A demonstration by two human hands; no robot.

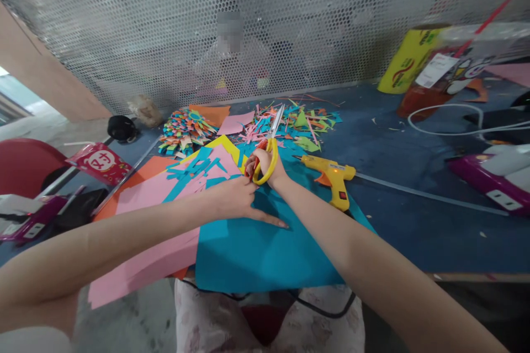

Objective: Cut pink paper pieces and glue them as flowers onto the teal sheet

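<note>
My right hand [271, 168] is closed around a pair of scissors [271, 159] with yellow and orange handles; its blades point away from me, over paper scraps. My left hand [238, 198] lies over a large blue sheet of paper [265, 262], thumb stretched out, its other fingertips close against the right hand's fingers and partly hidden. Under my left forearm is a pink sheet [153, 253]. Cut blue strips [194, 168] lie on the pink paper. A yellow glue gun [333, 176] rests right of the blue sheet, a clear stick running from its back.
Behind lie a pile of colourful clippings [298, 127] and a fringed paper bundle [186, 129]. A cup of red drink [430, 85] and a yellow can [408, 60] stand at the back right. Purple power strips [488, 185] flank the table. Perforated metal [165, 33] closes off the back.
</note>
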